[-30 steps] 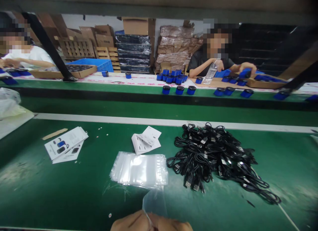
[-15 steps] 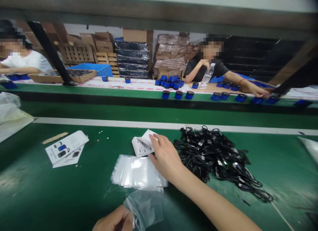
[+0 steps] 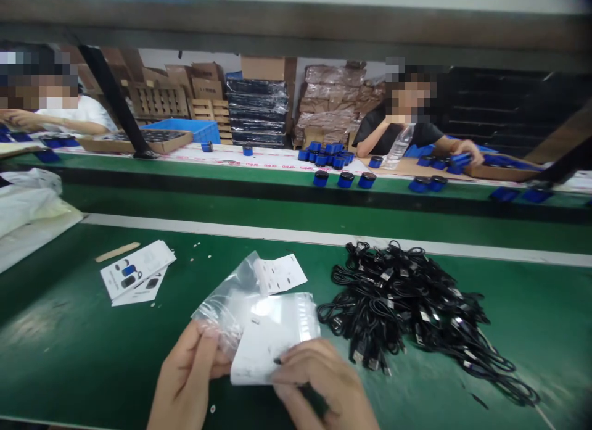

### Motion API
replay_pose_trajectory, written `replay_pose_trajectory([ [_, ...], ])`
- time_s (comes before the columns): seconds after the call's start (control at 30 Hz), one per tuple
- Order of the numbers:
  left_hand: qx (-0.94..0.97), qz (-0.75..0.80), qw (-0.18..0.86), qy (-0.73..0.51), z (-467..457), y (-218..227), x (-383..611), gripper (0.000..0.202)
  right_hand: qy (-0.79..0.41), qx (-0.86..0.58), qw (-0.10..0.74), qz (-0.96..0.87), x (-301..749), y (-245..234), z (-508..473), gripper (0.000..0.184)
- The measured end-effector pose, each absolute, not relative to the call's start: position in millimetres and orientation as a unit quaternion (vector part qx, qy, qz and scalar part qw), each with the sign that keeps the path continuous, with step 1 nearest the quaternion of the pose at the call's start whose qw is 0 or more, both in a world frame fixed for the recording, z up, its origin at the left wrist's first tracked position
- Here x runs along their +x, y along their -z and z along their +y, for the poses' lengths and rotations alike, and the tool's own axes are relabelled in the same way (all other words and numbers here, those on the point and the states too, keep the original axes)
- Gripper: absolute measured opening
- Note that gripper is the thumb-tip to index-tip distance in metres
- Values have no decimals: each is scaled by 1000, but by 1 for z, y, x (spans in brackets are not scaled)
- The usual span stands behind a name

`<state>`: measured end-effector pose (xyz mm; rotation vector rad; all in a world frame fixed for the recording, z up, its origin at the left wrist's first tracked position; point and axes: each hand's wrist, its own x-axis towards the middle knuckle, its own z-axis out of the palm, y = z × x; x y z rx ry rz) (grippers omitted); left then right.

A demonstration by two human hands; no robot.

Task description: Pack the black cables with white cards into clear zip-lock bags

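My left hand [image 3: 192,362] is closed on a clear plastic bag [image 3: 226,300], which stands tilted up from its fingers. Between the thumb and fingers of my right hand [image 3: 319,374] is a white printed leaflet [image 3: 259,351], its left edge close beside the bag; whether the two touch I cannot tell. Behind them lies a stack of clear plastic bags [image 3: 303,313], partly covered by the leaflet. A pile of printed leaflets [image 3: 284,272] rests just beyond that stack. To the right spreads a heap of black cables [image 3: 402,300].
Two more leaflets [image 3: 139,269] and a wooden stick [image 3: 118,252] lie at the left on the green table [image 3: 69,350]. White plastic bags [image 3: 32,214] sit at the far left. Across the bench, two people handle blue round items [image 3: 345,180] beside a water bottle [image 3: 398,147].
My right hand has taken a leaflet from the pile and drawn it back towards me. My left hand has lifted the bag forward, next to the leaflet. The view has shifted slightly left.
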<state>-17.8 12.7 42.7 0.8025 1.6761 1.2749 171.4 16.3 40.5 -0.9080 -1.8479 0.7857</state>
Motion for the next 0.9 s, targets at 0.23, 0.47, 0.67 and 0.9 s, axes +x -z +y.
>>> replay_pose_trajectory([
  [0.23, 366, 717, 279, -523, 7, -41, 9, 32, -331, -426, 495, -681, 145, -3, 6, 13],
  [0.47, 424, 749, 154, -485, 7, -40, 15, 26, -267, -430, 563, -653, 133, 2, 3, 16],
  [0.67, 448, 749, 114, -474, 15, -36, 9, 24, -499, -477, 582, -430, 124, 15, -10, 72],
  [0.9, 455, 734, 132, -487, 11, -34, 18, 27, -660, -442, 454, -403, 119, 22, -6, 24],
])
